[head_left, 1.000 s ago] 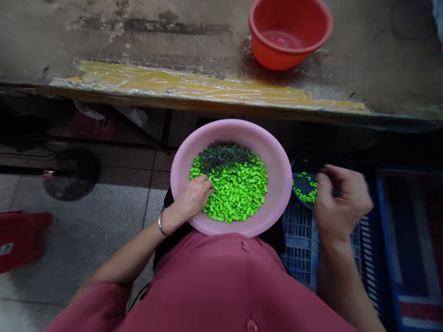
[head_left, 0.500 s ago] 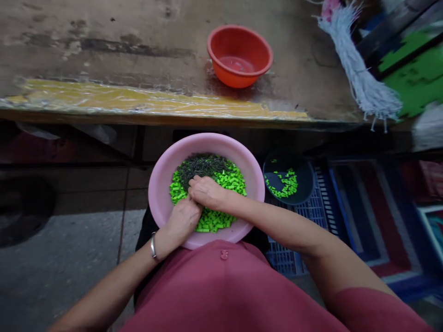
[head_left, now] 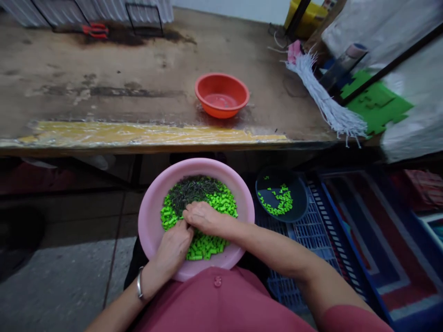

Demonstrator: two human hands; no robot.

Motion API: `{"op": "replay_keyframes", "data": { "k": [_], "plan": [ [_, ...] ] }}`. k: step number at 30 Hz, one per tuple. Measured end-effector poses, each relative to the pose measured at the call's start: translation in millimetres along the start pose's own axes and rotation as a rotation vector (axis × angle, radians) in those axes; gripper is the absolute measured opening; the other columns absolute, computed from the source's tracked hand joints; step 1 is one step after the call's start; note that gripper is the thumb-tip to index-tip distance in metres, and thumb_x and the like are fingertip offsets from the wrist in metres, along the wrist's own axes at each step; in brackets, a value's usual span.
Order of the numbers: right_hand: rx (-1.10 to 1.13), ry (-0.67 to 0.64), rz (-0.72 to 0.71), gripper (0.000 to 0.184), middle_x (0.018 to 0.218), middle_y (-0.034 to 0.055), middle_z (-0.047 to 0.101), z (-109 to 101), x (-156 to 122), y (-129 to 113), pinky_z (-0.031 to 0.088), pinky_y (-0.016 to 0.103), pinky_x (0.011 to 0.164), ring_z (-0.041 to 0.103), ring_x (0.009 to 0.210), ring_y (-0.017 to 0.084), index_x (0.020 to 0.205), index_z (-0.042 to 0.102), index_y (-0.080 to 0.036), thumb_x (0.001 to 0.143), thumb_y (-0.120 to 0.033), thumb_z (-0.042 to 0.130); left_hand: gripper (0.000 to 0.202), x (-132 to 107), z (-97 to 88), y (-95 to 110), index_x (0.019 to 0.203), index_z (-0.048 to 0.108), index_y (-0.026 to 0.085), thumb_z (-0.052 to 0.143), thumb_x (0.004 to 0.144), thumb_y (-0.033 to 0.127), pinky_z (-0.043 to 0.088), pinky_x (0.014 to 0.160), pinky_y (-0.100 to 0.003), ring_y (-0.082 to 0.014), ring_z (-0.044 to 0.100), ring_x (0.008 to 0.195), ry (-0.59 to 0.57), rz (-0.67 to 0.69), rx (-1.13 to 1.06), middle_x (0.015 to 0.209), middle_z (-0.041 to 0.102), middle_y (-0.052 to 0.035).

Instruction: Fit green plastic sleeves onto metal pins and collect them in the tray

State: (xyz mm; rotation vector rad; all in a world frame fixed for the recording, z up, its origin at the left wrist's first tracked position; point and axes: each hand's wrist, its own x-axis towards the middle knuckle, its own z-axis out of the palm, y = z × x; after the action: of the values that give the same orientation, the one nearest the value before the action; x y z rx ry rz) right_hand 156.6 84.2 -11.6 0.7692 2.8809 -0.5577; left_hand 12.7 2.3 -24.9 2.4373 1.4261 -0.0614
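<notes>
A pink basin (head_left: pixel 148 216) rests on my lap. In it lie many small bright green plastic pieces (head_left: pixel 204 249), with a heap of thin dark pin-like pieces (head_left: pixel 194 188) on the far side. My left hand (head_left: pixel 177 240) and my right hand (head_left: pixel 201 216) meet over the middle of the basin, fingertips together. Both have their fingers closed in a pinch. Whatever is between the fingertips is too small and too covered to make out. The right hand lies just in front of the dark heap.
An orange-red bowl (head_left: pixel 221 99) stands on the worn wooden table (head_left: pixel 145 69). To the right, a dark bowl (head_left: pixel 299 203) with green pieces sits on a blue plastic crate (head_left: pixel 314 230). A bundle of white cords (head_left: pixel 321 92) and red-handled pliers (head_left: pixel 96 30) lie on the table.
The view has tilted up, so more of the table's back shows and everything sits lower and slightly left. Both hands stay together over the basin.
</notes>
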Motion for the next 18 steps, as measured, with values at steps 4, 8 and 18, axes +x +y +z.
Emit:
{"op": "replay_keyframes", "data": {
  "k": [4, 8, 18],
  "plan": [
    [0.035, 0.027, 0.030, 0.018, 0.082, 0.0088, 0.070, -3, -5, 5, 0.042, 0.030, 0.063, 0.062, 0.075, 0.021, 0.090, 0.067, -0.012, 0.095, -0.018, 0.050, 0.033, -4, -0.9, 0, 0.109, 0.059, 0.014, 0.036, 0.087, 0.003, 0.055, 0.078, -0.035, -0.0231, 0.064, 0.088, 0.029, -0.062, -0.043, 0.100, 0.065, -0.0126],
    [0.109, 0.062, 0.091, 0.021, 0.074, 0.0076, 0.070, -11, -15, 7, 0.040, 0.028, 0.060, 0.063, 0.069, 0.019, 0.075, 0.067, -0.014, 0.091, -0.014, 0.053, 0.022, -6, -8.9, -3, 0.094, 0.058, 0.017, 0.040, 0.088, 0.006, 0.052, 0.076, -0.035, -0.0222, 0.062, 0.084, 0.083, -0.110, -0.255, 0.091, 0.065, -0.0087],
    [1.128, 0.476, 0.449, 0.010, 0.065, -0.0037, 0.058, -33, -41, 3, 0.044, 0.024, 0.055, 0.055, 0.055, 0.012, 0.080, 0.060, -0.020, 0.086, -0.027, 0.061, 0.031, -2, -41.1, -16, 0.103, 0.061, 0.014, 0.066, 0.080, 0.033, 0.048, 0.062, -0.025, -0.0117, 0.059, 0.065, 0.166, -0.469, -1.645, 0.084, 0.069, -0.0041]
  ]
}}
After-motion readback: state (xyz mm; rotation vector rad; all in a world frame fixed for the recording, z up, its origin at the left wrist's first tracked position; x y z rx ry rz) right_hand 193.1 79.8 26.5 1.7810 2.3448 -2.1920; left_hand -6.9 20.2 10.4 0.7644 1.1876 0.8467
